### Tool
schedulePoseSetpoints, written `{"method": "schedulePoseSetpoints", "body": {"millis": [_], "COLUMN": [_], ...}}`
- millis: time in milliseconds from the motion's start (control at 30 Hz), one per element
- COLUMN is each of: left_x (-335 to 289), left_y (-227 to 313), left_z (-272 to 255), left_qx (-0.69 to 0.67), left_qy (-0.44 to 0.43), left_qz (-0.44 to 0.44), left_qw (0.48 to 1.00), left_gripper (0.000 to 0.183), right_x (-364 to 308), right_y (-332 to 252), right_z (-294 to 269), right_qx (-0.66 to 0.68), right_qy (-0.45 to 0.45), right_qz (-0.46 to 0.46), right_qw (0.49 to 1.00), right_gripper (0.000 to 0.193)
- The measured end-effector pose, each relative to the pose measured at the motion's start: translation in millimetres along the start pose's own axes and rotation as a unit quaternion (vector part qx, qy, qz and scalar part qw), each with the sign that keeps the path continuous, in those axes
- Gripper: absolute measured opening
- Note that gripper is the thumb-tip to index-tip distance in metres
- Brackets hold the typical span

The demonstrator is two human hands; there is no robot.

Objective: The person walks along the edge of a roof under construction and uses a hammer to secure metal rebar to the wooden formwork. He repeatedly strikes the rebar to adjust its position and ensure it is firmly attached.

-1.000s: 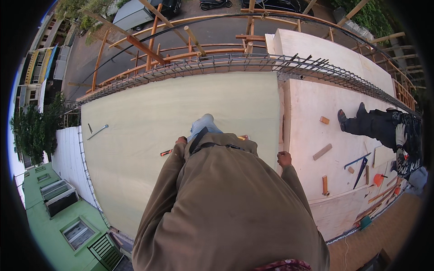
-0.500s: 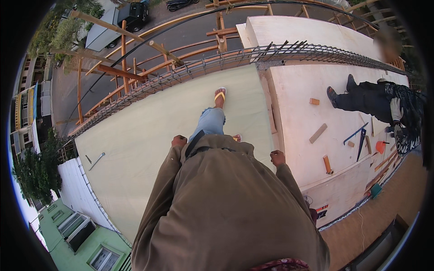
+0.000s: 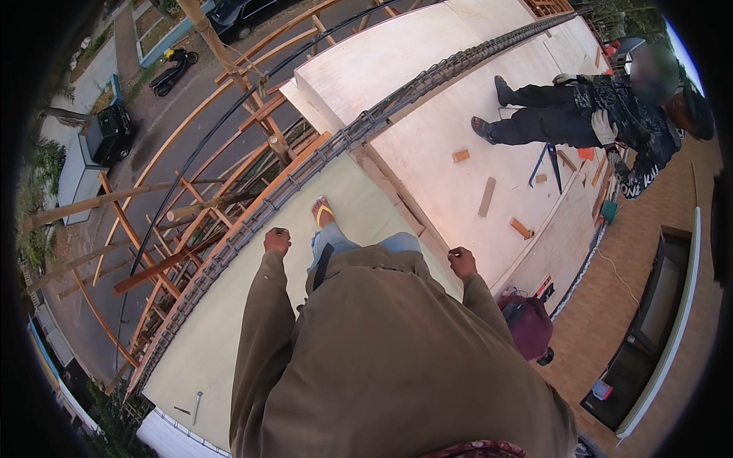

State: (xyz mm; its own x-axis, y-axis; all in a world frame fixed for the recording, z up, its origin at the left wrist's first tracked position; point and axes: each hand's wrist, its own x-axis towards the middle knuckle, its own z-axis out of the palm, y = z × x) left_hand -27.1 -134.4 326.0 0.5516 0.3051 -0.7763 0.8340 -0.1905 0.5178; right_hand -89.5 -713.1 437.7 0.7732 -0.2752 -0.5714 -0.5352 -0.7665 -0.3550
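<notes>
I look down my olive-brown shirt at a pale green formwork deck (image 3: 229, 320). My left hand (image 3: 276, 240) hangs at my side as a closed fist with nothing visible in it. My right hand (image 3: 462, 262) is also curled shut, and I cannot tell whether something small is in it. One foot in a yellow sandal (image 3: 324, 211) steps forward near the deck's edge. A rebar cage (image 3: 336, 145) runs along that edge.
Another person (image 3: 595, 114) in dark clothes crouches on the light plywood deck (image 3: 435, 160) at upper right, near wood offcuts (image 3: 486, 197) and a blue tool (image 3: 544, 164). Wooden scaffolding (image 3: 198, 221) drops to the street at left. A maroon bag (image 3: 528, 324) sits below right.
The view has swung so the deck edge and scaffolding lie closer. My sandalled foot has stepped forward. Both hands stay closed at my sides.
</notes>
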Motion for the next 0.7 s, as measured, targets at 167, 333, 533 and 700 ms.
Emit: {"method": "schedulePoseSetpoints", "body": {"millis": [167,333,533,700], "left_x": [67.1,121.3,76.7,56.1], "left_y": [108.5,121.1,128.8,98.3], "left_z": [-58.1,-84.1,-21.0,39.6], "left_qx": [0.075,0.077,0.039,-0.094], "left_qy": [0.037,0.021,-0.025,0.013], "left_qz": [0.097,0.068,-0.057,-0.168], "left_qw": [0.992,0.994,0.997,0.981], "left_gripper": [0.028,0.03,0.025,0.014], "right_x": [10.4,44.5,126.7,246.8], "right_y": [-101.5,-152.7,-127.5,-132.2], "right_z": [-25.5,-46.0,-61.3,-93.7], "right_qx": [0.05,-0.004,-0.045,-0.109], "right_qy": [-0.027,-0.062,-0.104,-0.172], "right_qz": [0.055,0.016,0.058,0.041], "right_qw": [0.997,0.998,0.992,0.978], "right_gripper": [0.03,0.031,0.029,0.026]}}
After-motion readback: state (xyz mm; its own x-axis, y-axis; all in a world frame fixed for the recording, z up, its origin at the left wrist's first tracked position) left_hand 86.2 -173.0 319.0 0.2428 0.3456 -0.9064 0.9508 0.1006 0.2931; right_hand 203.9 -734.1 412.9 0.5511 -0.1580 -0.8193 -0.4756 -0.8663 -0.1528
